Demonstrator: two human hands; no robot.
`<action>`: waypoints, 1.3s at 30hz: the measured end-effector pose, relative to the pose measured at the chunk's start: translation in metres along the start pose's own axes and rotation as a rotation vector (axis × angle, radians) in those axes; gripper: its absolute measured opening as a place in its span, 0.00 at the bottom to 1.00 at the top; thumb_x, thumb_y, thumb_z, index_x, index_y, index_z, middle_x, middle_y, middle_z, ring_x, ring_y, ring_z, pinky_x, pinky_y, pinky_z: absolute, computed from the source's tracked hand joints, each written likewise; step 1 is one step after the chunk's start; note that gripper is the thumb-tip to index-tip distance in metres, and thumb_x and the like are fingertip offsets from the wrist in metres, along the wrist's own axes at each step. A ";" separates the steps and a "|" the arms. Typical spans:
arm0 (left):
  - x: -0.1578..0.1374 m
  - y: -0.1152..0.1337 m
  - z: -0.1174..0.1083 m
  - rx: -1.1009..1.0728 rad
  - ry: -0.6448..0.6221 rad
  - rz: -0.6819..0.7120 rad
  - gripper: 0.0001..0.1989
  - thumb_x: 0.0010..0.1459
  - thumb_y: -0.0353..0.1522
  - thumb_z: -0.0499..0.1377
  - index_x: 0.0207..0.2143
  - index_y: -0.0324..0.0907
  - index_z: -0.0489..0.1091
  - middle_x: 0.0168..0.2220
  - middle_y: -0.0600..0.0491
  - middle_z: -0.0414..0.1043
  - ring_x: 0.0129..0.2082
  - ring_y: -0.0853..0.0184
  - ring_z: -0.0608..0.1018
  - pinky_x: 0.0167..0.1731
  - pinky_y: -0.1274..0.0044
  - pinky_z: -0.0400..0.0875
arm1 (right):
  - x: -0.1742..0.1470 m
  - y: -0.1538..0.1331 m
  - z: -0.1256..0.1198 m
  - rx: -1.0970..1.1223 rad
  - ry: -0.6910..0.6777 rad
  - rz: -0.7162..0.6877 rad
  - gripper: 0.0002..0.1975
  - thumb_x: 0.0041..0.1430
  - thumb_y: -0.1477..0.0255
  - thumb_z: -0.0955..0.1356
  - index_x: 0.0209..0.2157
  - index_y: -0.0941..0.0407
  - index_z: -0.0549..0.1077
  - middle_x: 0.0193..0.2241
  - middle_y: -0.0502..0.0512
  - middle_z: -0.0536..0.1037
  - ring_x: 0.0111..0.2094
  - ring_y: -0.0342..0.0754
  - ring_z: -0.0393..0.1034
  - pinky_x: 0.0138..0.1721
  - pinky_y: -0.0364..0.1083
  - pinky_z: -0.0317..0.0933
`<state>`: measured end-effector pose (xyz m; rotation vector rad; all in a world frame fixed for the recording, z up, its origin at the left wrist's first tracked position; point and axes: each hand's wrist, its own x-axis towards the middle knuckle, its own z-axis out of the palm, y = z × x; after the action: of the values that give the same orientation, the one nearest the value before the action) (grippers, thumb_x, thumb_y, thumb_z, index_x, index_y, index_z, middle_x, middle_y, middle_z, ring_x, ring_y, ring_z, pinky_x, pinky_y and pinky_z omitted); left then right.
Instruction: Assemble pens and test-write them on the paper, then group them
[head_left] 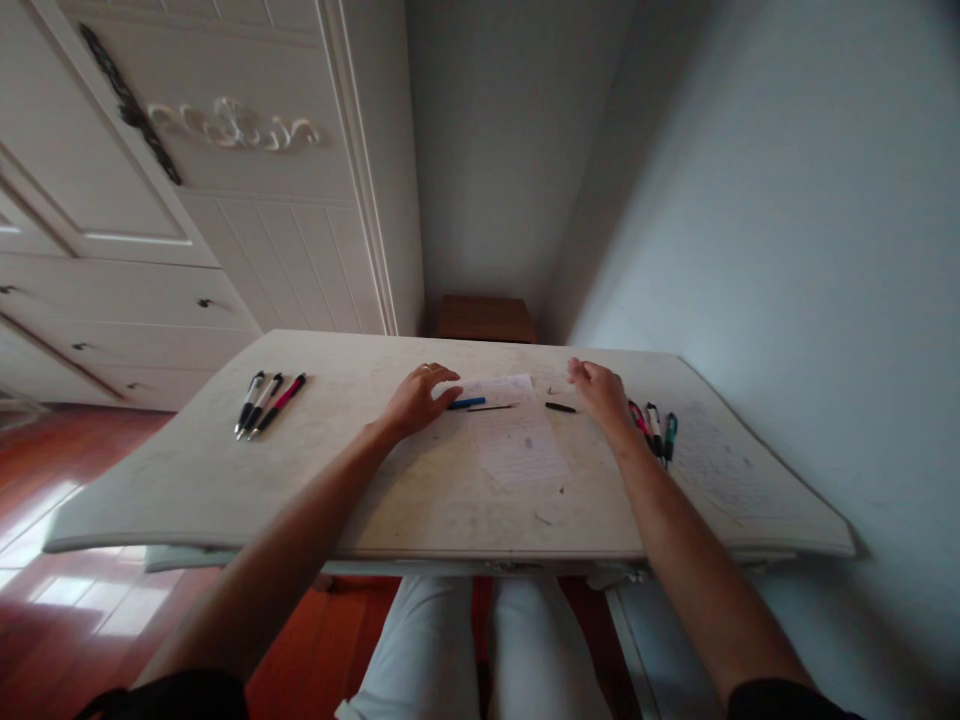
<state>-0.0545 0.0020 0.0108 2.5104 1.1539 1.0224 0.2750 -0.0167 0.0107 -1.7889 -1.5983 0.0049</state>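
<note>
My left hand rests on the table with thumb and fingers apart, its thumb beside the end of a blue pen barrel. Whether it touches the barrel I cannot tell. A thin dark ink refill lies just in front of the barrel, across a sheet of written paper. To the right of the refill is a short black pen part. Over the table beyond that part, my right hand is closed, its fingertips pressed together. Anything inside those fingers is hidden or too small to make out.
Several pens lie in two groups: black, white and red pens at the left, and others by my right forearm. More written paper lies at the right. A white cabinet stands behind left; a wall borders the right.
</note>
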 end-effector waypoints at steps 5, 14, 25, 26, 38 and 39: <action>0.000 -0.009 0.003 -0.024 0.004 -0.068 0.15 0.62 0.40 0.55 0.42 0.39 0.73 0.38 0.47 0.75 0.38 0.62 0.76 0.42 0.70 0.72 | 0.001 -0.004 0.002 0.119 0.018 -0.016 0.29 0.66 0.50 0.56 0.28 0.56 0.74 0.25 0.57 0.78 0.29 0.50 0.72 0.33 0.45 0.58; 0.002 -0.013 0.005 -0.095 0.009 -0.119 0.16 0.61 0.41 0.54 0.41 0.39 0.73 0.37 0.48 0.75 0.36 0.64 0.77 0.37 0.73 0.73 | -0.015 -0.031 0.014 0.192 0.081 -0.397 0.23 0.68 0.56 0.57 0.29 0.55 0.72 0.27 0.57 0.74 0.32 0.50 0.67 0.37 0.47 0.60; 0.003 -0.009 0.005 -0.100 -0.014 -0.116 0.17 0.61 0.42 0.53 0.39 0.40 0.74 0.37 0.48 0.76 0.35 0.64 0.77 0.38 0.73 0.72 | -0.027 -0.049 0.013 0.211 0.135 -0.394 0.20 0.68 0.62 0.58 0.27 0.55 0.71 0.24 0.55 0.71 0.30 0.49 0.65 0.36 0.48 0.58; 0.003 -0.009 0.005 -0.099 -0.016 -0.113 0.17 0.61 0.42 0.53 0.39 0.40 0.74 0.36 0.48 0.76 0.35 0.64 0.77 0.38 0.73 0.72 | -0.026 -0.048 0.012 0.209 0.146 -0.387 0.20 0.68 0.62 0.58 0.27 0.55 0.71 0.24 0.55 0.71 0.30 0.49 0.65 0.35 0.48 0.58; 0.003 -0.009 0.004 -0.081 -0.054 -0.112 0.16 0.61 0.41 0.52 0.37 0.40 0.75 0.37 0.49 0.77 0.34 0.64 0.77 0.39 0.73 0.72 | -0.024 -0.041 0.013 0.233 0.165 -0.321 0.23 0.67 0.57 0.57 0.26 0.55 0.71 0.23 0.54 0.72 0.27 0.48 0.65 0.32 0.46 0.59; 0.003 -0.008 0.004 -0.081 -0.057 -0.111 0.16 0.61 0.40 0.52 0.37 0.40 0.75 0.37 0.48 0.77 0.35 0.64 0.77 0.39 0.73 0.72 | -0.024 -0.041 0.013 0.233 0.169 -0.321 0.23 0.67 0.57 0.57 0.26 0.55 0.71 0.23 0.55 0.72 0.27 0.48 0.66 0.32 0.46 0.59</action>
<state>-0.0554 0.0104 0.0062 2.3683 1.1957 0.9438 0.2283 -0.0323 0.0107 -1.3091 -1.6695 -0.1025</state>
